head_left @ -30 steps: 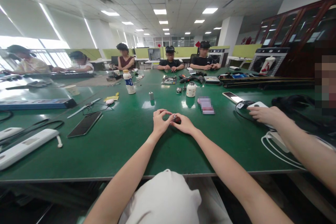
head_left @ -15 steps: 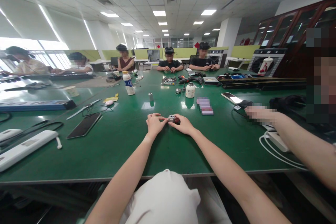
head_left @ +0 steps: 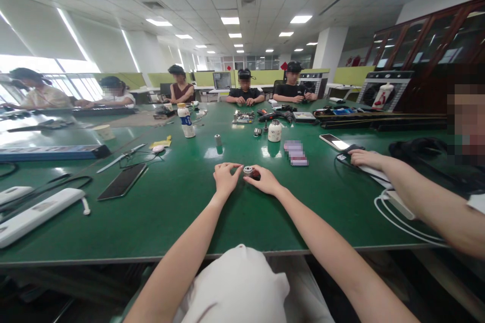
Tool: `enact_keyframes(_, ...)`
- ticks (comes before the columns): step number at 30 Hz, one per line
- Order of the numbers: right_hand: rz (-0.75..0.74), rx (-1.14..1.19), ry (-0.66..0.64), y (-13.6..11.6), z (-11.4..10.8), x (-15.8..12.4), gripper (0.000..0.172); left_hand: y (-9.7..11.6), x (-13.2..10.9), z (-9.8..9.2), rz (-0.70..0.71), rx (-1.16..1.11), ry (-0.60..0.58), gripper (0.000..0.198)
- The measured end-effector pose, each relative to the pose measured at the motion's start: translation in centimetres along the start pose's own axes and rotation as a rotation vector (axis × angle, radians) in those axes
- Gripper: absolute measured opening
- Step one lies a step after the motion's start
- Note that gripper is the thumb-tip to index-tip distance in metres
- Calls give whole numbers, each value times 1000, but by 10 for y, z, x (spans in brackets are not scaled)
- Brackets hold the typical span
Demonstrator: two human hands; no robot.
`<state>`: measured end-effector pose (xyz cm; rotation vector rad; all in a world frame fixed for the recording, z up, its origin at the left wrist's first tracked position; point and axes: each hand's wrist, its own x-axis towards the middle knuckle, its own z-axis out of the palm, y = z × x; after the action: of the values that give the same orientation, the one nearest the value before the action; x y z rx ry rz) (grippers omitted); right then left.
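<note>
R hand: thumb + fingers curled round short silver-grey round metal part w/ dark-spotted top, low over glossy green tabletop; can't tell if touching. L hand: thumb/index tips near-pinched just beside it, contents unclear. Imo: R steady, part level, L light. Small plain grey metal cylinder stands beyond, apart.

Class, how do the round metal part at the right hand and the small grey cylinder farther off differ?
The metal part is gripped by the right hand; the grey cylinder stands untouched. The metal part's top shows dark marks; none are discernible on the grey cylinder. Both look round and greyish.
</note>
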<state>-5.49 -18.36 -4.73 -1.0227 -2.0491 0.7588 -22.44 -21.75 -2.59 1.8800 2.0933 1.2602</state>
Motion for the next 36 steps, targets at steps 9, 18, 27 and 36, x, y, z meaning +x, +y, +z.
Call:
enact_keyframes(9,0,-36,2,1,-1,0,44,13,-3,0,233,-196,73,9)
enact_keyframes(18,-1,-46,-4,1,-1,1,41,16,-5,-4,213,-175,40,13)
enact_keyframes(27,-5,-43,-20,3,0,3,39,14,-5,-1,225,-163,-4,14)
enact_keyframes(36,-8,-54,-11,2,1,3,40,14,-6,-1,198,-184,-6,16)
